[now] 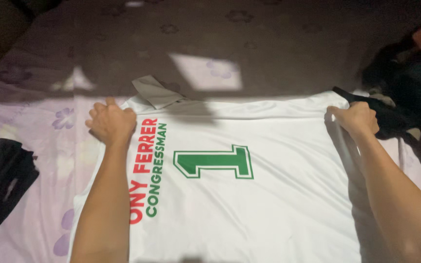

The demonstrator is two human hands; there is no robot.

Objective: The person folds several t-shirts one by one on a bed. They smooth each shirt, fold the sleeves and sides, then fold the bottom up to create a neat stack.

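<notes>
White shirt, far edge under both hands

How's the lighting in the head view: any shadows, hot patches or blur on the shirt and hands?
Head view: uneven light; the white shirt is bright in the middle, while the far half of the floral bedsheet lies in deep shadow broken by two sunlit patches. The left hand and right hand are clearly lit and fairly sharp. The dark clothes at right lose detail. No glare.

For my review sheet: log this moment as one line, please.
left hand: flat on white printed fabric shirt | right hand: gripping shirt's edge | shirt: spread on floral lilac bedsheet | dark clothes at both sides
</notes>
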